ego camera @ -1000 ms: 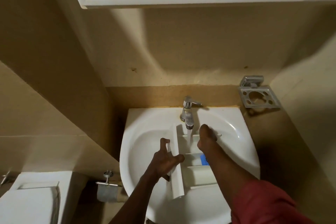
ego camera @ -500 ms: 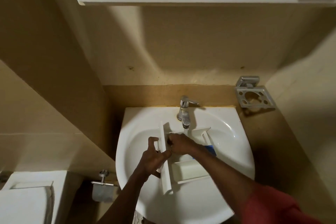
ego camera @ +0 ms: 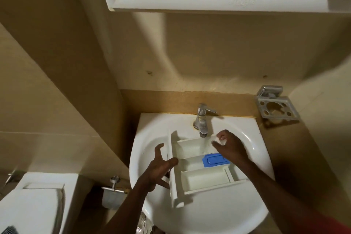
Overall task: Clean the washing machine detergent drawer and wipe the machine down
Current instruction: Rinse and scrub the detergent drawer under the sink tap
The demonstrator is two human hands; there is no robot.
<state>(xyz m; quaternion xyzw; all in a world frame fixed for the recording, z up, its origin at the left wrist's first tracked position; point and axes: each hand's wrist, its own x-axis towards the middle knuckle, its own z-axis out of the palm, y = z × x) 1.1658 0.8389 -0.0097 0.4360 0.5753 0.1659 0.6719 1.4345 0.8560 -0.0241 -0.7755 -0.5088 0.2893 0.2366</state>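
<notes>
1. Drawer (ego camera: 205, 178) lies across the sink (ego camera: 254, 131) centre, rear compartment under the running tap (ego camera: 202, 121) for rinsing.
2. Left hand (ego camera: 157, 169) pinches the front panel, steadying it.
3. Right hand (ego camera: 230, 146), fingers curled at the rear corner; grip unclear.

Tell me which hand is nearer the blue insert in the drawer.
Right. The right hand is at the far right corner of the detergent drawer, wrist over the right end of the blue insert. The left hand holds the front panel, on the opposite side.
</notes>
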